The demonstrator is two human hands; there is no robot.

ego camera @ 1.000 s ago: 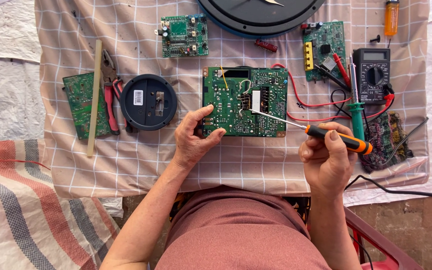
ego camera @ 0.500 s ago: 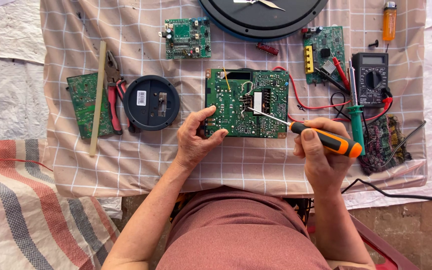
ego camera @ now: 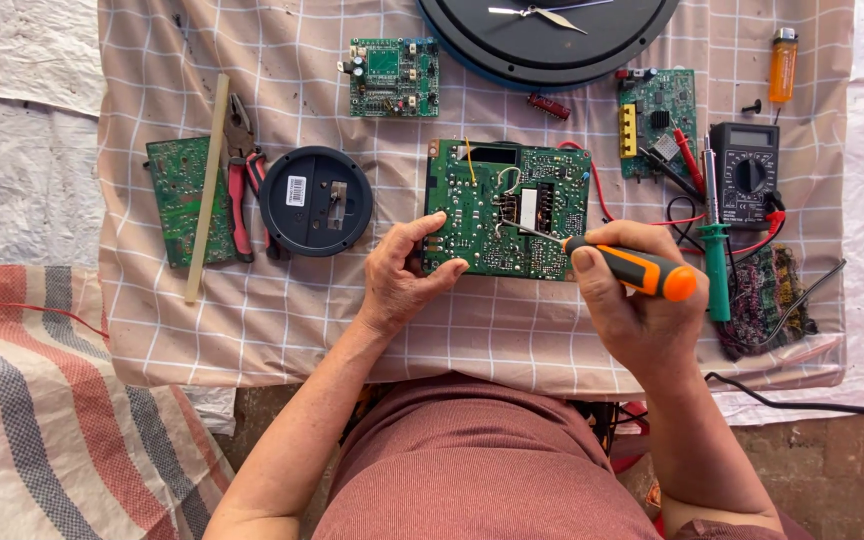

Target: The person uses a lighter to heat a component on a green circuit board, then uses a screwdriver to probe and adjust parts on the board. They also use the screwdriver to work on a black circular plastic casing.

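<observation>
A large green circuit board [ego camera: 497, 210] lies on the checked cloth [ego camera: 252, 330] in the middle of the head view. My left hand [ego camera: 402, 275] grips its near left corner, thumb on top. My right hand [ego camera: 632, 310] holds an orange-and-black screwdriver [ego camera: 632, 268] whose thin shaft slants up and left, with the tip resting on the board near a white component.
Around it lie a small green board [ego camera: 392, 76], a green board [ego camera: 178, 198] with a pale stick [ego camera: 207, 185] and red pliers [ego camera: 240, 190], a round black housing [ego camera: 315, 201], a black clock [ego camera: 547, 35], another board [ego camera: 658, 120], a multimeter [ego camera: 745, 174], a green-handled soldering iron [ego camera: 716, 255], and an orange lighter [ego camera: 782, 65].
My right hand has shifted left with the screwdriver, bringing its tip further onto the board. The left hand stays on the board's corner.
</observation>
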